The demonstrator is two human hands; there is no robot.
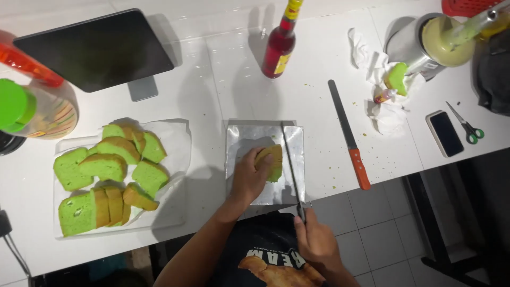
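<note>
While the left hand [248,178] presses down on a slice of green cake [270,162] with its brown crust up, the right hand [317,242] is clenched around the handle of a long thin knife [291,159]. That slice lies directly under the left grip's fingertips, just ahead of the palm, on a square silver board [241,138] set on the white surface [223,79]. The left fingers are spread flat over the slice rather than curled around it.

From the right grip, the knife runs straight forward, away from the person, its long axis nearly parallel to the board's right edge and tilted slightly to the left at the far end. Its tip points toward the far edge of the board, and the blade passes just beside the right side of the slice; whether it touches the cake cannot be told.

Well to the left of the left grip, a tray [175,133] lined with white paper holds many more green slices [109,178]. To the right of the right grip, apart from it, a second long knife with an orange handle [350,138] lies on the surface, handle toward the person. Beyond the board stands a red bottle [279,48]. Farther right lie a phone [445,133] and green-handled scissors [467,125].
</note>
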